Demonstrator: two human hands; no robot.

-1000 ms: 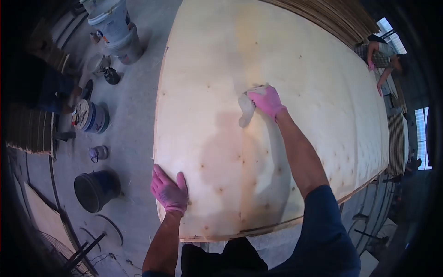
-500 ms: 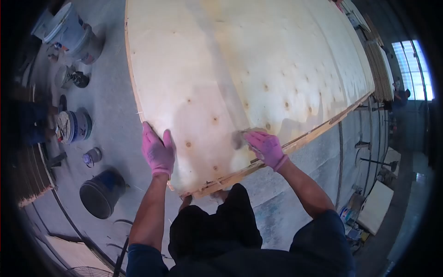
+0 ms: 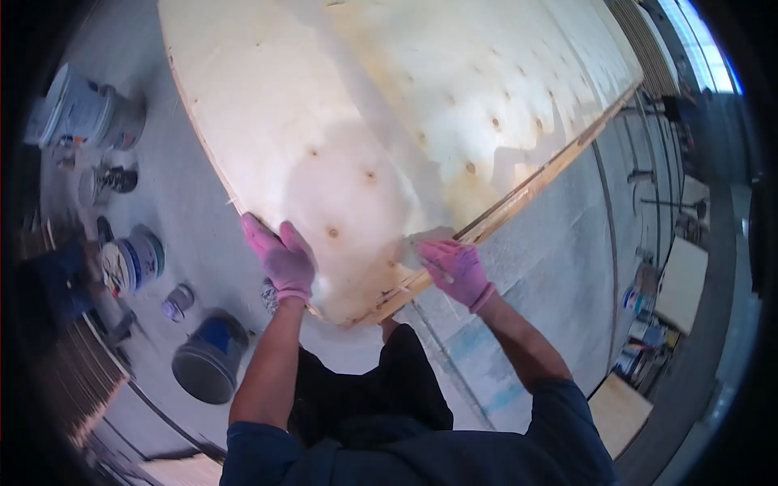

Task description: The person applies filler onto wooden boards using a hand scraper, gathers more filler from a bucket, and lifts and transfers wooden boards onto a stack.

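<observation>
A large pale plywood sheet (image 3: 324,190) with brown knots and some greyish damp-looking patches lies in front of me, its near corner by my legs. My left hand (image 3: 284,259), in a pink glove, rests on the left edge with fingers stretched out and thumb apart. Close to the front edge, my right hand (image 3: 454,267), also gloved in pink, has its fingers bent together around a small greyish thing (image 3: 423,236) at the board surface. Blur and the fingers hide what kind of thing it is.
On the floor to the left stand a dark bucket (image 3: 209,356), an open paint bucket (image 3: 134,261), a small jar (image 3: 178,301) and stacked white pails (image 3: 77,109). Stacked panels (image 3: 77,373) sit lower left. Boards (image 3: 683,283) and tools lie at right; part of a person shows at far left.
My view has turned, so the sheet appears rotated. My right hand has drawn nearer the front edge and my body. My left hand stays on the left edge.
</observation>
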